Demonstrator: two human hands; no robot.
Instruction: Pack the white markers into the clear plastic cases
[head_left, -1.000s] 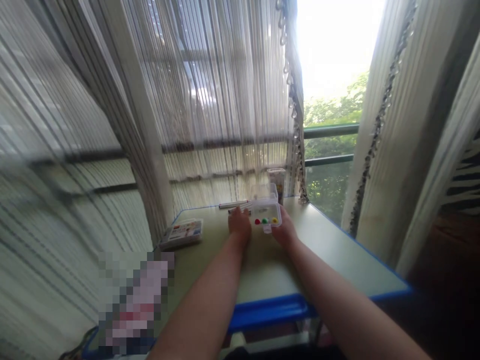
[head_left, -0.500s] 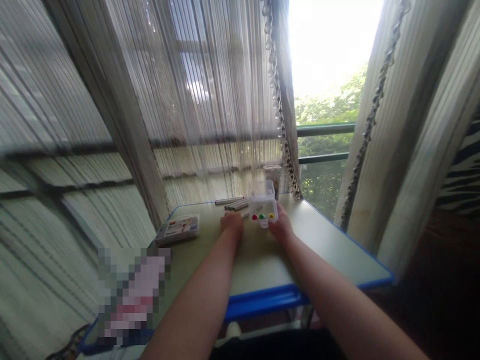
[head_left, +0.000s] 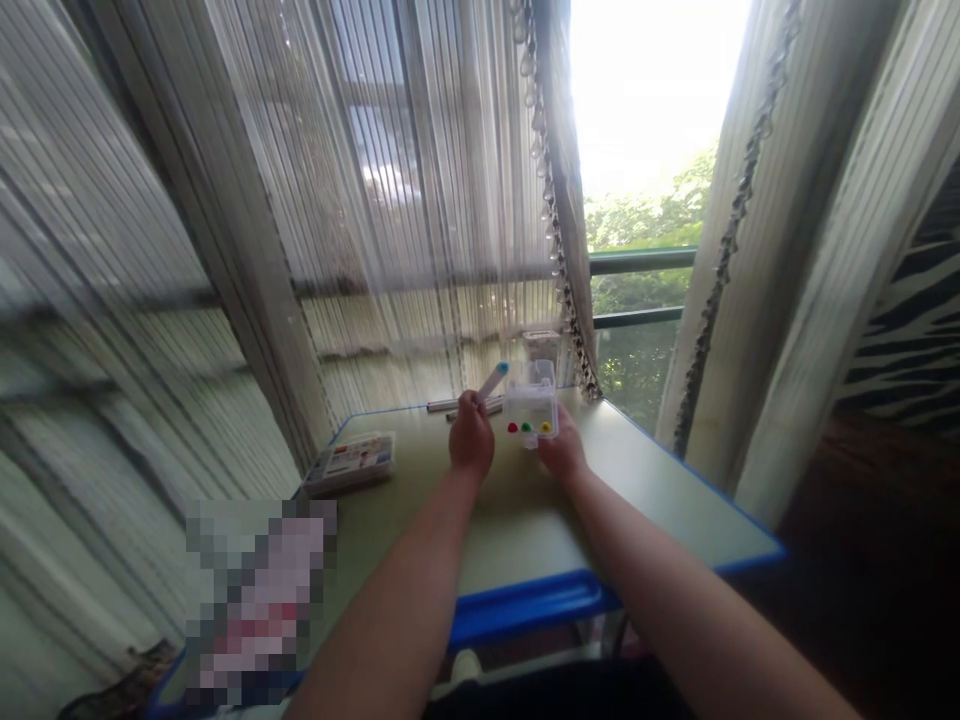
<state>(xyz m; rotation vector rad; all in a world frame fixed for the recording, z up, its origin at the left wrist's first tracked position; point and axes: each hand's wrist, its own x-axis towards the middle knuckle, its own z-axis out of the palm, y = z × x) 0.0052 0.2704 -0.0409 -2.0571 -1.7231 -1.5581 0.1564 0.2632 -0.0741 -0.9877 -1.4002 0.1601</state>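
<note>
My left hand (head_left: pixel 471 437) is closed round a marker pen (head_left: pixel 493 381) with a light blue tip, held tilted up above the table (head_left: pixel 525 520). Just to its right my right hand (head_left: pixel 562 450) grips a small clear plastic box (head_left: pixel 531 408) with its lid up; red, green and yellow round things show along its front. The marker's tip is close beside the box's left edge. Two or three more markers (head_left: pixel 450 406) lie on the table behind my left hand.
A flat clear case (head_left: pixel 351 462) with printed cards lies on the table's left side. A clear cup (head_left: pixel 543 346) stands at the back by the bead curtain (head_left: pixel 555 230). Striped curtains hang close on both sides. The table has a blue front edge (head_left: pixel 525 610).
My left hand has come up off the table with a marker in it. The view has shifted slightly left. My right hand has kept hold of the box.
</note>
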